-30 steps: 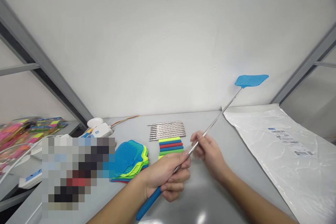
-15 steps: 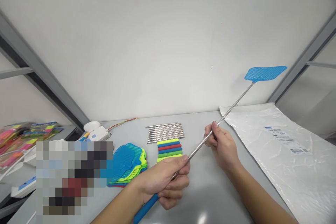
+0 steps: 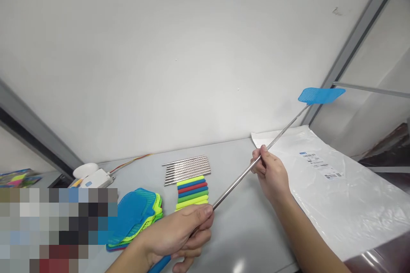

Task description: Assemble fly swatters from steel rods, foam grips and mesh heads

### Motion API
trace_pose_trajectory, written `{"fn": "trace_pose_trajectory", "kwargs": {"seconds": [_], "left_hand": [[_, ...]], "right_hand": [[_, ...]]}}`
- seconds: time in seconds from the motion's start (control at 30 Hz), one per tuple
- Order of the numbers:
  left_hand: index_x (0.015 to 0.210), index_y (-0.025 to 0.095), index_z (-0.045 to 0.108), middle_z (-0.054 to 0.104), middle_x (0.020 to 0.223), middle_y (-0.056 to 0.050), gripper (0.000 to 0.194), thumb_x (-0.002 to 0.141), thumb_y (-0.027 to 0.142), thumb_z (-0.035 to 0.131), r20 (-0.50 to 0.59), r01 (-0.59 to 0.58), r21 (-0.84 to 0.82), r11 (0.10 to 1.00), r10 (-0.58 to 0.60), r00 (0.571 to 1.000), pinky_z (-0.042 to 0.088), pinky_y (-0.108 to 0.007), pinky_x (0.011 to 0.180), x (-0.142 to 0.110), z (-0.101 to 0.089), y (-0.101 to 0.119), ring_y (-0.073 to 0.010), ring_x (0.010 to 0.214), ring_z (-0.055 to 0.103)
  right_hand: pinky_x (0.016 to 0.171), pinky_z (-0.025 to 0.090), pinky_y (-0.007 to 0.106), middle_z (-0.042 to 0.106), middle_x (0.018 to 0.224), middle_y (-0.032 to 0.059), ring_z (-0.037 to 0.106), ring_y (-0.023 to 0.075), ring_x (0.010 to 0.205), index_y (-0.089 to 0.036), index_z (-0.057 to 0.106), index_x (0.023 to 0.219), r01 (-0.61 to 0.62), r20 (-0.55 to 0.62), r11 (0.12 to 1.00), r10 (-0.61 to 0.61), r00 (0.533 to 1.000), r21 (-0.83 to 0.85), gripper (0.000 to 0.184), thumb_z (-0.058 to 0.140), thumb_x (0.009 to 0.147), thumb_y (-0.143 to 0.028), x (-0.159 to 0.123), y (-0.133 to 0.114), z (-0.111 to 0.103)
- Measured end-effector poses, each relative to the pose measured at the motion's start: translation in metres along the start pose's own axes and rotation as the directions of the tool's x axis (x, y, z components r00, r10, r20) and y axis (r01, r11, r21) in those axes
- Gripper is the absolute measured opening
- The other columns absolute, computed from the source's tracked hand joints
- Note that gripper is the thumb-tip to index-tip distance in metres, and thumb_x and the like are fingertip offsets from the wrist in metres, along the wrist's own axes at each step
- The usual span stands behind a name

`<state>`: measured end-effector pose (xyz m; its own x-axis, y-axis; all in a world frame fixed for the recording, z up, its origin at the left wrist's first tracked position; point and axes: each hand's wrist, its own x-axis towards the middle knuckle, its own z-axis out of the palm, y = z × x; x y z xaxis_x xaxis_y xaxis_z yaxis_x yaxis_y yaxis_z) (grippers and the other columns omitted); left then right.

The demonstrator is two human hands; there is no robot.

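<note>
Pale wall (image 3: 160,51) behind a grey desk (image 3: 243,230). Swatter (image 3: 237,182) slantwise above the desk, blue mesh head (image 3: 322,96) at the far right end. My left hand (image 3: 185,239): fingers wrapped round the near end of the rod (image 3: 288,126), blue handle (image 3: 160,263) poking out below. My right hand (image 3: 271,174): thumb and fingers pinching the rod partway along. Coloured handles (image 3: 192,193) beyond my left; metal rods (image 3: 188,169) just behind those. Pile of mesh heads (image 3: 133,215) leftward; white package (image 3: 352,204) rightward.
</note>
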<state>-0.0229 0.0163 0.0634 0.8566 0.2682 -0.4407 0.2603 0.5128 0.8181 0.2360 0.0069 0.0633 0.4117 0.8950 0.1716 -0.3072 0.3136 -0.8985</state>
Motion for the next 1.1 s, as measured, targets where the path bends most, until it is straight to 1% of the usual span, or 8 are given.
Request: {"fn": "trace_pose_trajectory", "kwargs": {"seconds": [0.2,0.33,0.5,0.57,0.73,0.8,0.93,1.1], "left_hand": [[0.073,0.023,0.036,0.029,0.045,0.01,0.041,0.094,0.058,0.037,0.006,-0.004,0.113,0.994,0.004,1.0,0.021,-0.018,0.033,-0.006,0.004,0.001,-0.0054,0.033,0.014],[0.074,0.022,0.036,0.031,0.048,0.01,0.042,0.093,0.06,0.038,-0.037,-0.011,0.182,0.983,0.018,0.999,0.022,-0.018,0.033,-0.016,0.007,-0.004,-0.0048,0.033,0.017],[0.081,0.023,0.039,0.031,0.049,0.011,0.042,0.09,0.064,0.039,-0.174,0.004,0.321,0.947,0.054,0.983,0.027,-0.019,0.033,-0.03,0.012,-0.018,-0.0054,0.032,0.021],[0.083,0.022,0.041,0.032,0.05,0.011,0.044,0.089,0.066,0.038,-0.247,0.014,0.393,0.919,0.091,0.965,0.028,-0.019,0.035,-0.032,0.018,-0.022,-0.0057,0.034,0.024],[0.082,0.021,0.047,0.038,0.059,0.007,0.043,0.092,0.061,0.034,-0.388,-0.008,0.562,0.827,0.272,0.881,0.031,-0.021,0.043,-0.037,0.045,-0.017,-0.0094,0.046,0.036],[0.076,0.021,0.047,0.043,0.063,0.005,0.042,0.094,0.057,0.034,-0.396,0.004,0.658,0.753,0.341,0.853,0.033,-0.022,0.05,-0.043,0.056,-0.014,-0.0115,0.054,0.04],[0.075,0.021,0.052,0.052,0.073,0.001,0.039,0.095,0.052,0.036,-0.383,0.057,0.825,0.562,0.481,0.789,0.032,-0.026,0.062,-0.059,0.076,-0.013,-0.0163,0.068,0.046],[0.081,0.023,0.052,0.056,0.078,0.0,0.038,0.096,0.052,0.032,-0.383,0.112,0.869,0.483,0.51,0.77,0.031,-0.027,0.066,-0.074,0.091,-0.02,-0.0189,0.074,0.05]], "right_hand": [[0.051,0.025,0.028,0.024,0.049,-0.0074,0.017,0.0098,0.048,-0.019,0.058,0.064,0.033,-0.108,0.999,-0.035,0.994,-0.023,0.041,0.053,0.091,-0.049,0.005,-0.02,-0.023],[0.05,0.026,0.027,0.025,0.049,-0.0068,0.021,0.0098,0.049,-0.018,0.058,0.063,0.058,-0.098,0.997,-0.062,0.993,-0.046,0.043,0.053,0.09,-0.051,0.002,-0.031,-0.031],[0.052,0.031,0.026,0.033,0.053,-0.0064,0.028,0.0095,0.05,-0.019,0.063,0.083,0.006,-0.028,0.999,-0.008,1.0,-0.046,0.036,0.053,0.089,-0.054,-0.018,-0.028,-0.019],[0.051,0.03,0.025,0.038,0.055,-0.0056,0.034,0.0097,0.051,-0.02,0.063,0.094,-0.029,0.062,0.994,0.036,0.997,-0.108,0.036,0.053,0.089,-0.054,-0.034,-0.02,-0.006],[0.049,0.029,0.025,0.04,0.052,-0.0069,0.037,0.0098,0.049,-0.02,0.057,0.091,-0.13,0.406,0.965,0.214,0.888,-0.226,0.028,0.058,0.088,-0.048,-0.079,-0.006,0.028],[0.05,0.028,0.025,0.038,0.052,-0.007,0.035,0.0098,0.05,-0.019,0.057,0.088,-0.124,0.4,0.972,0.197,0.895,-0.201,0.027,0.058,0.089,-0.046,-0.09,-0.009,0.031],[0.051,0.026,0.026,0.036,0.051,-0.007,0.031,0.0097,0.05,-0.019,0.059,0.086,-0.109,0.267,0.985,0.14,0.954,-0.13,0.025,0.059,0.089,-0.044,-0.1,-0.028,0.024],[0.052,0.023,0.028,0.039,0.052,-0.0051,0.032,0.0101,0.052,-0.019,0.062,0.084,-0.075,0.284,0.985,0.118,0.952,-0.157,0.025,0.06,0.089,-0.043,-0.107,-0.046,0.021]]}}
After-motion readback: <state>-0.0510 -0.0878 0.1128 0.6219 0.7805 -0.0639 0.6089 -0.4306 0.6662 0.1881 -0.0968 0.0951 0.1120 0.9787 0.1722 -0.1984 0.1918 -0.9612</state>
